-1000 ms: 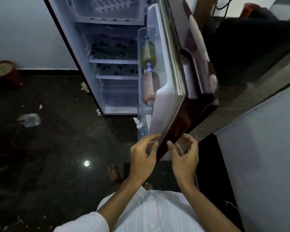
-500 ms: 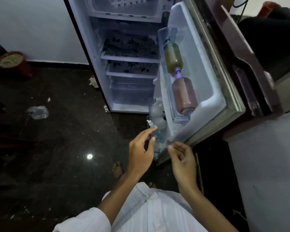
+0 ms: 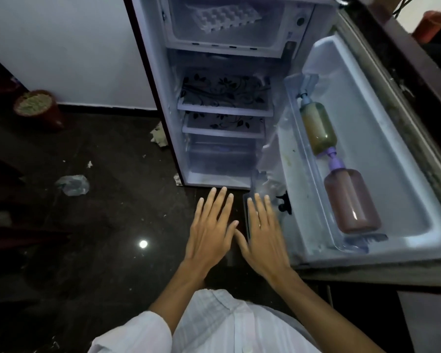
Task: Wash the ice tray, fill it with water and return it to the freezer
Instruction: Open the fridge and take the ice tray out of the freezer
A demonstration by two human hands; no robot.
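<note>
A white ice tray (image 3: 225, 18) lies in the freezer box (image 3: 224, 44) at the top of the open fridge (image 3: 163, 98). The fridge door (image 3: 382, 174) stands wide open to the right. My left hand (image 3: 211, 225) and my right hand (image 3: 264, 230) hover side by side below the fridge, palms down, fingers straight, holding nothing. My right hand is just in front of the door's lower inner corner; whether it touches is unclear.
Two bottles, a yellowish one (image 3: 317, 128) and a brownish one (image 3: 351, 200), lie in the door shelf. Patterned shelves (image 3: 224, 98) sit inside. On the dark floor are a crumpled plastic bag (image 3: 73, 184), paper scraps and a pot (image 3: 36, 108) by the wall.
The door has swung from nearly edge-on to wide open. Both hands have come off the door edge and now hang flat with fingers straight.
</note>
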